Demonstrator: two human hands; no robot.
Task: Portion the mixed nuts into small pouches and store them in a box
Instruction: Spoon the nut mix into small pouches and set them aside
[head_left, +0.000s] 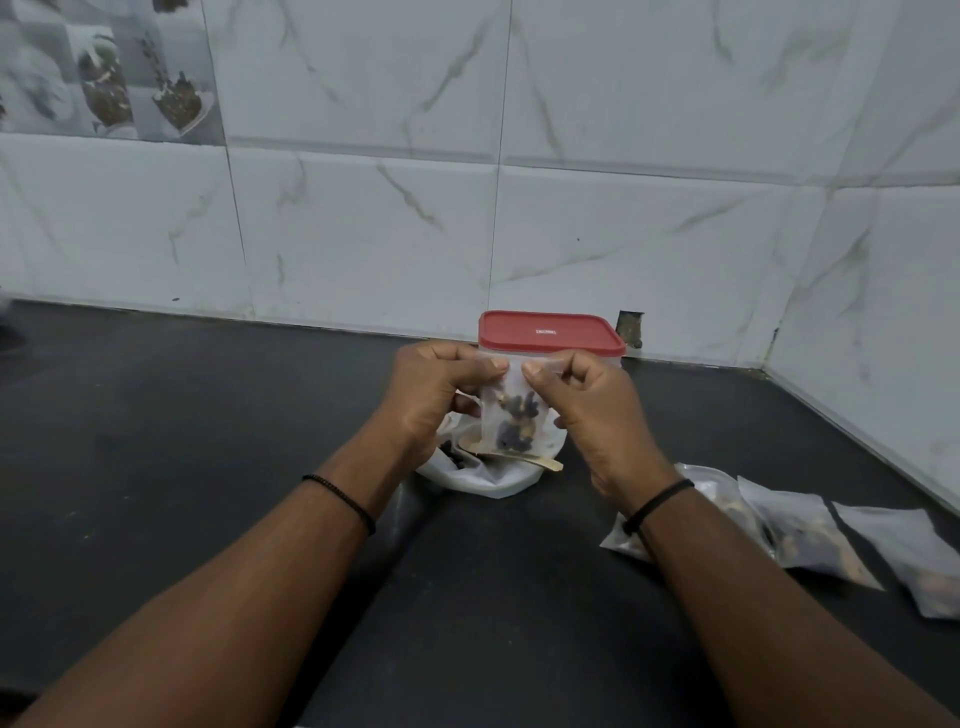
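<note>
Two bare forearms reached in from the near edge, each with a thin black wristband (340, 496), over the dark desk (208, 467). The left hand (436, 395) and right hand (592, 410) met in the middle, and each grip was closed tight, thumb against forefinger, on a top corner of one small clear pouch (514, 415). The pouch hung upright between them, with dark and tan nuts (517, 423) gathered in its lower half.

Just below and behind the grip a larger white bag (488, 475) sat open on the desk, and a pale wooden spoon (540, 461) lay across its mouth, handle pointing right. Straight beyond the grip, against the wall, stood a clear box (618, 358) with a red lid (550, 330); the small white label on the lid was too blurred to read.

To the right of the right wrist, several filled pouches (810, 535) lay flat and overlapping on the desk, running out towards the frame's right edge. Left of the left hand the desk was bare up to the marbled wall tiles (363, 223), and the strip between the forearms was also bare. The wall turned a corner on the right, closing in that side.
</note>
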